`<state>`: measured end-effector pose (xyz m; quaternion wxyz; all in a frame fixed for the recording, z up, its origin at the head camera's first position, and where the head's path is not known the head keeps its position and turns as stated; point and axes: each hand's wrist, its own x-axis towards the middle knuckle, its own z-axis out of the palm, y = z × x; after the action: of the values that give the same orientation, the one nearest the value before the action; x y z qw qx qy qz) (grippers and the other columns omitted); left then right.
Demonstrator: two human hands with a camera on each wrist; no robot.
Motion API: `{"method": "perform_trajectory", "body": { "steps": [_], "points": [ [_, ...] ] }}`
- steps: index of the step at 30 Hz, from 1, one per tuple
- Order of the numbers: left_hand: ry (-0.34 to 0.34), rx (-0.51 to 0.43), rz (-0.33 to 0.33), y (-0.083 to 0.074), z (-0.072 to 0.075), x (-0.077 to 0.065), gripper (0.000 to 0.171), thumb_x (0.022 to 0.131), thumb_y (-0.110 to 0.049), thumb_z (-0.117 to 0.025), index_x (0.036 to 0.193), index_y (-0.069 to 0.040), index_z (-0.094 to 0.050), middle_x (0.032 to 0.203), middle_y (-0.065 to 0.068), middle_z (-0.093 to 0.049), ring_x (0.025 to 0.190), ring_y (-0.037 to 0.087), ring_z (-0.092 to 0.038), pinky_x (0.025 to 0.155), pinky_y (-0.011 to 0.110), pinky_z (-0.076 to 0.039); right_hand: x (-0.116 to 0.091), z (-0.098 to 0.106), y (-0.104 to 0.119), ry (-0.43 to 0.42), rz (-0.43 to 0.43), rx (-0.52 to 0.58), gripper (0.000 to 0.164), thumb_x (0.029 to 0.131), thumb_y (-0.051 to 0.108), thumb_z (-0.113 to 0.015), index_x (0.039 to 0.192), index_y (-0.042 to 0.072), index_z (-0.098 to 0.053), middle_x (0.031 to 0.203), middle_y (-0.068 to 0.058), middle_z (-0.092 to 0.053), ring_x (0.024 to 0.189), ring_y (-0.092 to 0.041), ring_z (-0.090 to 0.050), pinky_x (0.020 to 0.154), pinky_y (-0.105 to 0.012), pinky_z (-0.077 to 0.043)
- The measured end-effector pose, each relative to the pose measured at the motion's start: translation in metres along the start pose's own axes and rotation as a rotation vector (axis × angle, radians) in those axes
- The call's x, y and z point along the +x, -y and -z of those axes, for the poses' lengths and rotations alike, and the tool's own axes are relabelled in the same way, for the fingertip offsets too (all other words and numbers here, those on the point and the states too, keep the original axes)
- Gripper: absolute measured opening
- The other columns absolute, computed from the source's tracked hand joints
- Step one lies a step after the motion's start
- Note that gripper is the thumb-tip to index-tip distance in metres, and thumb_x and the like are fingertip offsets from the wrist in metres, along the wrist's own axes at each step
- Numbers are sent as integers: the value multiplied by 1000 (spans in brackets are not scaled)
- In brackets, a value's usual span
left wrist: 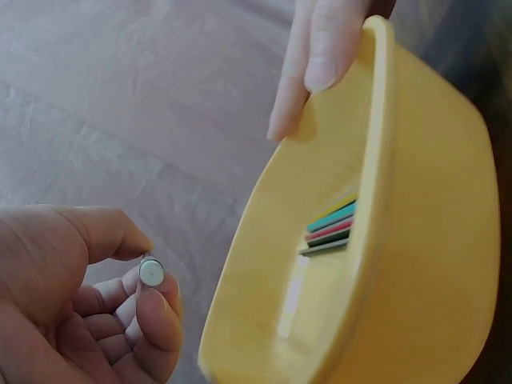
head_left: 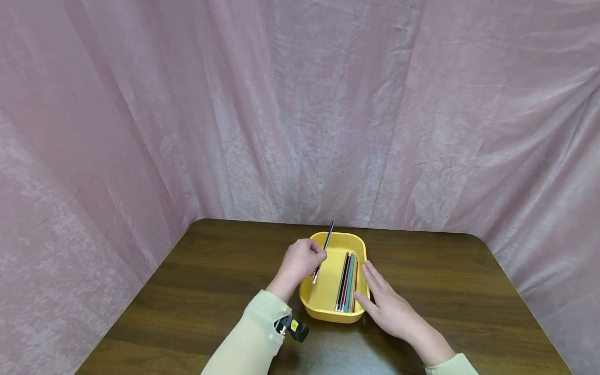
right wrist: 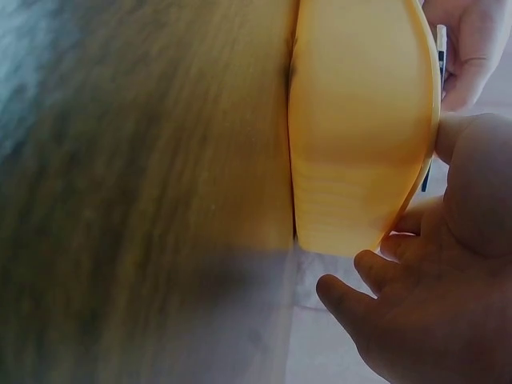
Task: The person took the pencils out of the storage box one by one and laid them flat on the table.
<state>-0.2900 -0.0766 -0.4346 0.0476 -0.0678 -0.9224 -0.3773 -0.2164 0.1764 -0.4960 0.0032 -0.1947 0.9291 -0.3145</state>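
Observation:
My left hand pinches a dark blue pencil between thumb and fingers, over the left side of a yellow plastic basket. The pencil slants, its far tip past the basket's back rim and its pale eraser end toward me. In the left wrist view that round eraser end faces the camera. Several pencils, black, red and teal among them, lie side by side along the basket's right side. My right hand rests at the right rim, fingers mostly straight and thumb over the edge.
The basket stands on a dark wooden table. Pink curtains hang behind the table and at its sides. A small black wrist device sits at my left cuff, near the basket's front left corner.

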Motion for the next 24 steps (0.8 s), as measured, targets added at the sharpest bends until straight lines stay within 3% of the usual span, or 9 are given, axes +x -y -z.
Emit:
{"method": "perform_trajectory", "body": {
  "steps": [7, 12, 24],
  "points": [
    [-48, 40, -19, 8, 9, 2, 11, 92, -17, -74, 83, -11, -73, 77, -1, -66, 72, 18, -61, 69, 35, -54, -3, 2, 0, -8, -2, -6, 79, 115, 43, -58, 173, 2, -23, 183, -16, -14, 164, -43, -23, 125, -66, -30],
    [-57, 37, -10, 17, 15, -1, 10, 91, -16, -74, 83, -10, -74, 78, 0, -68, 72, 18, -61, 69, 37, -54, -7, 3, 1, 0, -10, -3, 80, 115, 46, -57, 174, 3, -24, 183, -16, -13, 164, -44, -24, 124, -68, -31],
    [-62, 72, 67, 53, 31, -5, 13, 93, -20, -75, 83, -11, -73, 80, 0, -67, 77, 21, -63, 76, 41, -55, -8, 3, -2, 5, -15, -15, 84, 114, 50, -57, 174, 4, -21, 183, -15, -12, 164, -44, -22, 123, -69, -31]
  ]
}}
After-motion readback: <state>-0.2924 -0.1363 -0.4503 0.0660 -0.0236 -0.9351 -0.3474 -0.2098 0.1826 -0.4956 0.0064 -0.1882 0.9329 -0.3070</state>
